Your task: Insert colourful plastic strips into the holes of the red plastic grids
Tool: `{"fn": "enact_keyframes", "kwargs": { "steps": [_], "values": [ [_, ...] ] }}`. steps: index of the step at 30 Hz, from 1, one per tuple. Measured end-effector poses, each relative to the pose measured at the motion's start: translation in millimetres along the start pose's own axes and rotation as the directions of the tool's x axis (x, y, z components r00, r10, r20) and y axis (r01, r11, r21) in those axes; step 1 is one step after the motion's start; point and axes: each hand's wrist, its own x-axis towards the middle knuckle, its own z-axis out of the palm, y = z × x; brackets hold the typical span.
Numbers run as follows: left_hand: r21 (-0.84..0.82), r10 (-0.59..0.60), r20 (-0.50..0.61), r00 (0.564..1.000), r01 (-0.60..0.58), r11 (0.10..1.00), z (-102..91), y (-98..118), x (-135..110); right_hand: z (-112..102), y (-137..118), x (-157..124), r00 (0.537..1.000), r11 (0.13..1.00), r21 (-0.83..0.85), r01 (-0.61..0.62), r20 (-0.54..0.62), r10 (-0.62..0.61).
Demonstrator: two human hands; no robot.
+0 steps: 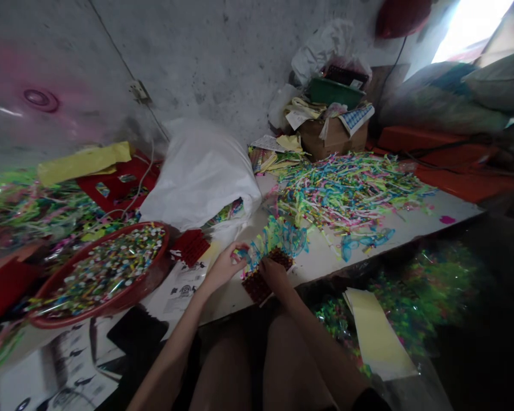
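Note:
My left hand [226,264] is at the upper left of a dark red gridded rack [257,287], thumb and fingers curled together at the edge of some blue, clear-looking plastic pieces. What lies between those fingertips is too small to make out. My right hand [274,274] rests over the middle of the rack, fingers closed down at its holes; whatever they grip is hidden. Along the rack's far side stand several blue and green translucent plastic pieces [278,237]. A second red gridded block [190,246] lies left of my left hand.
A red basin [149,279] of small coloured parts stands at left. Behind is a white sack [201,171]; a heap of coloured plastic sticks [342,188] covers the table's right. A cardboard box [334,140], yellow sheets [379,334] and a spinning pink fan [40,100] are around.

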Motion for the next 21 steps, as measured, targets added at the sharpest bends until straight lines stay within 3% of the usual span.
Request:
{"fn": "enact_keyframes", "kwargs": {
  "steps": [7, 15, 18, 21],
  "values": [
    [0.034, 0.055, -0.034, 0.998, -0.054, 0.998, -0.4, -7, 2, 0, 1, 1, 1.0, 1.0, 0.02, -0.011, 0.011, 0.01],
    [0.036, 0.098, -0.211, 0.973, -0.093, 0.995, 14.0, -19, 2, 9, 3, 0, 0.999, 0.996, 0.086, 0.025, -0.033, -0.022],
    [-0.032, 0.053, -0.29, 0.956, -0.065, 0.997, 27.0, -31, -9, 20, 7, -6, 0.998, 0.979, 0.205, 0.017, -0.061, -0.004],
    [-0.218, -0.039, -0.403, 0.914, -0.055, 0.974, 39.4, -49, -18, 34, 13, -11, 0.998, 0.953, 0.304, 0.008, -0.065, 0.012]
  ]
}}
